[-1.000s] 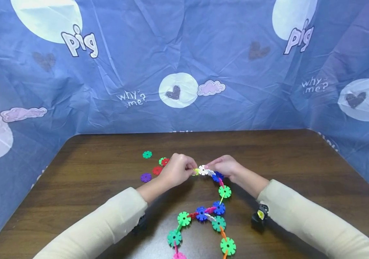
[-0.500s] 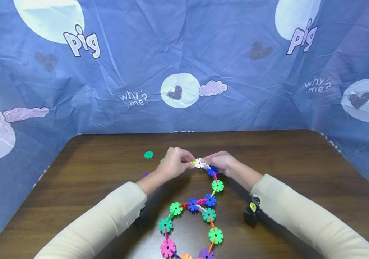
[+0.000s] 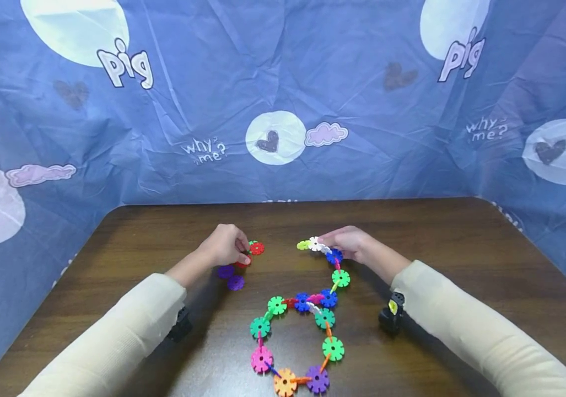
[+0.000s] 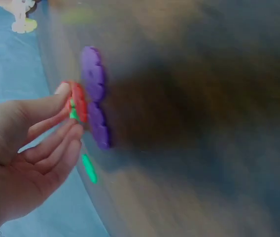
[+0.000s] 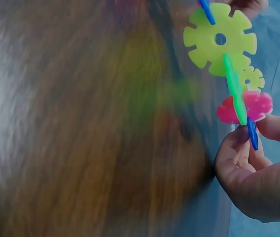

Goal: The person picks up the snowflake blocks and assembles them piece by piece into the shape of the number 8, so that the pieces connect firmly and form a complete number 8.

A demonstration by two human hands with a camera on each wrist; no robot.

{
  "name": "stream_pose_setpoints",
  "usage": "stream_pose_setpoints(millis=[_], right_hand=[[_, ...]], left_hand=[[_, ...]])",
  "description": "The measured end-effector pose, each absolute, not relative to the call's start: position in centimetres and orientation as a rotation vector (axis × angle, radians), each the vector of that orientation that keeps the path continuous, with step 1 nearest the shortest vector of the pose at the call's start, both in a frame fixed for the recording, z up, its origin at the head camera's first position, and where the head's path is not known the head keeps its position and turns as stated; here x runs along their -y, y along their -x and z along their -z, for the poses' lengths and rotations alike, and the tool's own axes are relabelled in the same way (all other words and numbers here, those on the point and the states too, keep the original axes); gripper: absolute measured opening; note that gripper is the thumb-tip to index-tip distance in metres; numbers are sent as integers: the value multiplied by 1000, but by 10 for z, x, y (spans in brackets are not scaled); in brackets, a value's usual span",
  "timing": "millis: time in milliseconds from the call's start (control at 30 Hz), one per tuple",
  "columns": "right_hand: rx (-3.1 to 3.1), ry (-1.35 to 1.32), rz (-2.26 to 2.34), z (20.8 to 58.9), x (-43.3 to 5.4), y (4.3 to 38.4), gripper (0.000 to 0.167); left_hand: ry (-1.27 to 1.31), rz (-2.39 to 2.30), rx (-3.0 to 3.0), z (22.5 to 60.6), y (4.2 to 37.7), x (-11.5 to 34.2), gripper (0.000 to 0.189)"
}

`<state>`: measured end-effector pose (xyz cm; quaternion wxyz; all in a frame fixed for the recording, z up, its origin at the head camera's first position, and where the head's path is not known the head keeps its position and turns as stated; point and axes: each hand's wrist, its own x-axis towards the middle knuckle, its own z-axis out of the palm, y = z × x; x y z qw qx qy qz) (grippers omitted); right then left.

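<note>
My left hand (image 3: 220,245) is over the loose notched plastic discs at the table's left. Its thumb touches a red disc (image 4: 80,102), and the other fingers are apart from the thumb and loosely bent. My right hand (image 3: 353,243) pinches a long chain of linked notched discs near its far end, by a white disc (image 3: 314,243). A yellow disc (image 3: 303,245) forms the chain's tip. In the right wrist view a pink disc (image 5: 256,104) stands just above the thumb and fingers. Nearer me the chain closes into a ring, with a purple disc (image 3: 317,380) and an orange disc (image 3: 285,382).
Two purple discs (image 3: 236,283) lie just below my left hand. Another red disc (image 3: 257,248) overlaps a green one beside it. A teal disc (image 4: 89,169) lies past my left fingers. The brown wooden table (image 3: 436,231) ends at a blue printed cloth (image 3: 283,66).
My left hand has left the chain's yellow tip and moved left to the loose discs. The right hand has stayed on the chain, which first slid left and then shifted slightly right.
</note>
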<state>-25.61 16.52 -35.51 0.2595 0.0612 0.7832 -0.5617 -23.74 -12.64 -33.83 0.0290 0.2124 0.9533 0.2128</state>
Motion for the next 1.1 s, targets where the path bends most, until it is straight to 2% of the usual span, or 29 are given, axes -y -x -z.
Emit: stream_pose_setpoints(millis=[433, 633, 733, 933, 1100], right_hand=[[-2181, -183, 1453, 352, -169, 257, 47], [-2192, -172, 1444, 353, -169, 257, 46], [-2200, -180, 1442, 354, -170, 257, 45], [-2208, -174, 1427, 353, -168, 256, 46], [-2205, -174, 1426, 350, -165, 254, 46]], left_hand=[[-504, -714, -2915, 344, 231, 136, 23], [-407, -914, -2847, 341, 230, 131, 12], [-279, -1098, -2740, 340, 230, 121, 7], [-1, -1475, -2443, 338, 231, 85, 12], [60, -1591, -2371, 337, 232, 61, 14]])
